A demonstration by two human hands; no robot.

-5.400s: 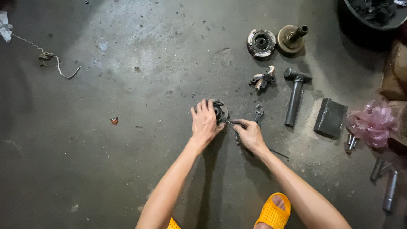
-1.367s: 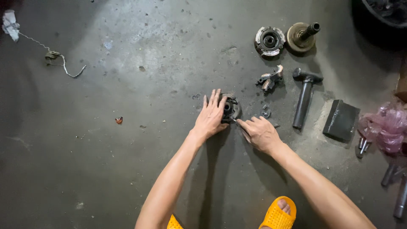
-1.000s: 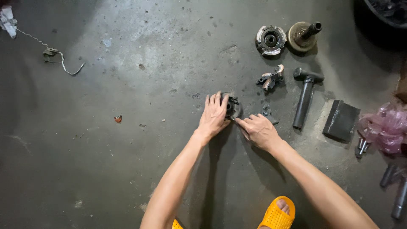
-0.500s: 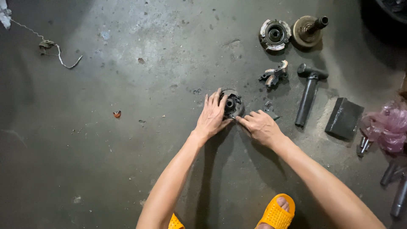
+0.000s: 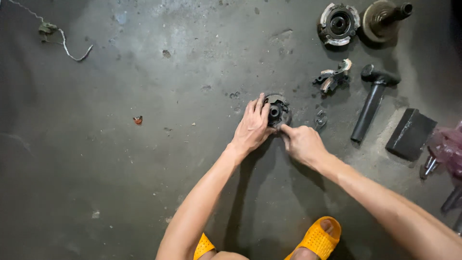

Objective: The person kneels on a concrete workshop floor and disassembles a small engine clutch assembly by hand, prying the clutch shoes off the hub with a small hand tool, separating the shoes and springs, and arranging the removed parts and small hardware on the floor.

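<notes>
The floor (image 5: 144, 183) is dark grey concrete, mottled with paler worn patches and black stains. The hub (image 5: 278, 111) between the hands is black with a dull grey rim. The sandals (image 5: 315, 238) are bright yellow-orange, dotted with small holes. The mallet (image 5: 371, 102) is black all over, and the block (image 5: 410, 134) beside it is black with a grey sheen. The ring (image 5: 339, 23) is silvery around a black centre. The shaft part (image 5: 382, 19) is rusty brown. The bag (image 5: 447, 149) is pink. A scrap (image 5: 138, 120) on the floor is red-orange.
</notes>
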